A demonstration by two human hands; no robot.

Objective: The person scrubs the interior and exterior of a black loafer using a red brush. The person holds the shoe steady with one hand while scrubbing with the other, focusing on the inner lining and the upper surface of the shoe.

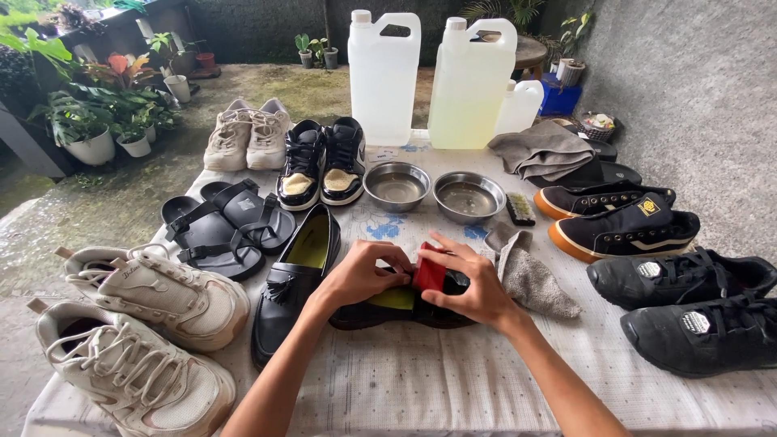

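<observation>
A cloth-covered surface fills the lower frame, its near edge cut off at the bottom. At top centre stand two large translucent plastic jugs, smooth and square-shouldered; a smaller jug is half hidden behind the right one. Chunky white sneakers with mesh and laces sit at lower left, the nearest cropped by the frame. Matte black lace-up shoes lie at right. At centre a glossy black loafer lies sideways, mostly covered by both hands; its mate, with a tassel, stands just left. The left hand presses on the loafer; the right hand grips a small red block, its shape hard to make out. Behind are two round steel bowls.
</observation>
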